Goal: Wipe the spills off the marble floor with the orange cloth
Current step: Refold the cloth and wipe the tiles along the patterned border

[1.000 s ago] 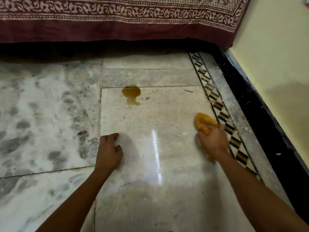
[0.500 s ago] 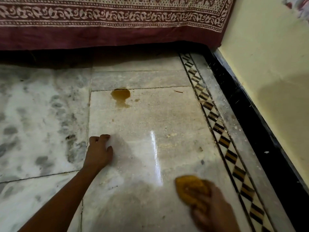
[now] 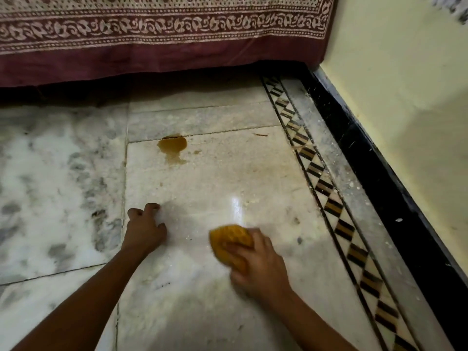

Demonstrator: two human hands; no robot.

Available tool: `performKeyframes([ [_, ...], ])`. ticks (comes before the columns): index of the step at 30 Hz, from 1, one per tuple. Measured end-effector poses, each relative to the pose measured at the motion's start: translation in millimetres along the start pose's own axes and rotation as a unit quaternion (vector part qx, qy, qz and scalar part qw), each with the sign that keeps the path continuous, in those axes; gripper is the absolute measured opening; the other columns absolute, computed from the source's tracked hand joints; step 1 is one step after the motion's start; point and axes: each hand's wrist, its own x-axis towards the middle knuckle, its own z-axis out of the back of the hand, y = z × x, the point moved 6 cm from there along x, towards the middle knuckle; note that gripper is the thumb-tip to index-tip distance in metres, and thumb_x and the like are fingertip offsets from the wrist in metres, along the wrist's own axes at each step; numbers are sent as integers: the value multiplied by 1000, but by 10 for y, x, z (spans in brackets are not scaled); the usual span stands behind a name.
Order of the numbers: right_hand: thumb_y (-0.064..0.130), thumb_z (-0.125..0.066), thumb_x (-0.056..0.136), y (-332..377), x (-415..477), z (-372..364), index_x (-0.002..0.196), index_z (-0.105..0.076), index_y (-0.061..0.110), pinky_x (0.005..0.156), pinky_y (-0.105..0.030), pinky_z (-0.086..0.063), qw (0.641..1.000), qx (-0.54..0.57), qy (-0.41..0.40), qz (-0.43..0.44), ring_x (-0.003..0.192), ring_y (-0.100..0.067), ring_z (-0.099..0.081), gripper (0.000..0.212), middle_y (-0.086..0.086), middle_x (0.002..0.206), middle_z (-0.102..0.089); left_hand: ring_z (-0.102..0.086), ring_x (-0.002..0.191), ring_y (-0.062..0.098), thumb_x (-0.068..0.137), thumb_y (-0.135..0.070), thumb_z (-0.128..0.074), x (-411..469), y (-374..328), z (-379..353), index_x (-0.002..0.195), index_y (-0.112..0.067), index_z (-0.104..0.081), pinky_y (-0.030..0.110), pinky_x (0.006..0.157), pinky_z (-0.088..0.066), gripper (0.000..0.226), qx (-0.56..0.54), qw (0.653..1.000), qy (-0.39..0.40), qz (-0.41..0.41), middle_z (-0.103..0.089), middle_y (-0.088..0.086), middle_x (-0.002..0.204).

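Since half a second ago the right hand (image 3: 255, 262) has carried the orange cloth (image 3: 231, 239) up from the bottom edge of view toward mid-tile; a second ago it was out near the patterned border (image 3: 326, 191), so the wad has swept right, near, and now centre. Right hand clenched over the bunched cloth, fingers across its top, wad pressed flat to the marble floor (image 3: 207, 188); both are motion-blurred, so I read this as a stroke in progress. Left hand (image 3: 144, 230) has barely shifted: it grasps nothing, fingers curled, tips planted on the floor at the tile joint, acting as a prop. The brown spill (image 3: 172, 146) is untouched, lying at the far edge of the same tile against the joint. Key relation: the spill lies ahead of the cloth and somewhat to its left, well apart, with bare tile between. Its long axis runs toward the person, a broad pool at the far end with a narrow tail trailing nearer. A small droplet (image 3: 197, 152) sits just right of it. The left hand is slightly nearer the spill, but the cloth is in the right. Judgement: next stroke needs a forward-left reach, meeting the tail first.
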Motion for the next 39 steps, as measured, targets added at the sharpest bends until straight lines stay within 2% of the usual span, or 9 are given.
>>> performKeyframes([
  [4,57,-57,69,-926,-718,401,121,-43,65,87,-32,-47,991,-47,-1,-127,116,-15,-44,55,7,141,-32,-48,116,36,93,-30,-50,120,-185,82,139,-13,-33,35,94,-40,52,166,979,120,-16,-34,21,136],
  [10,42,-62,80,-1625,398,946,124,-59,32,88,-39,-44,956,-97,-76,-267,104,-38,-51,46,-17,124,-41,-44,125,18,96,-40,-40,-43,-725,673,143,-24,-23,25,101,-33,52,435,841,287,-144,-40,2,143],
  [14,42,-54,86,-724,1038,682,123,-57,28,89,-35,-41,972,-147,3,-184,114,-32,-44,40,-11,132,-42,-48,105,5,95,-44,-38,-255,-937,1257,140,-35,-23,18,93,-35,48,452,829,230,-236,-42,-9,136],
  [18,39,-59,83,222,833,183,127,-52,37,95,-34,-37,977,-150,146,43,121,-28,-39,45,-5,135,-37,-43,122,5,94,-48,-37,-471,-685,1506,139,-40,-21,22,102,-34,48,479,799,289,-221,-39,-14,137],
  [24,51,-60,78,447,928,554,115,-63,30,82,-33,-50,897,-238,363,83,96,-21,-60,42,1,110,-65,-43,121,9,95,-50,-34,-358,-55,1155,140,-39,-21,21,97,-34,49,439,830,254,-233,-40,-11,138],
  [30,54,-58,85,502,1648,510,140,-38,38,104,-31,-36,971,-7,236,-31,128,-21,-44,61,0,144,-44,-38,130,25,96,-33,-40,271,591,601,143,-20,-31,32,104,-33,49,312,926,75,-199,-28,5,150],
  [33,64,-47,82,536,1618,-200,143,-29,43,106,-50,-30,980,-115,106,-126,135,-37,-24,67,-4,154,-22,-56,110,40,83,-17,-47,488,778,621,124,-5,-56,43,88,-48,43,180,959,-50,-211,-53,21,131],
  [35,59,-43,74,830,1272,-584,134,-42,40,86,-53,-44,984,-156,7,-86,116,-39,-40,63,-10,139,-41,-61,102,42,80,-22,-40,647,942,627,115,-1,-62,49,82,-51,46,131,969,-77,-196,-60,25,120],
  [39,62,-45,60,1463,512,-1149,116,-50,48,74,-37,-51,986,-83,76,122,102,-23,-52,58,11,125,-56,-55,112,37,84,-20,-35,756,1121,587,117,2,-61,43,95,-45,47,37,963,-134,-232,-58,23,124],
])
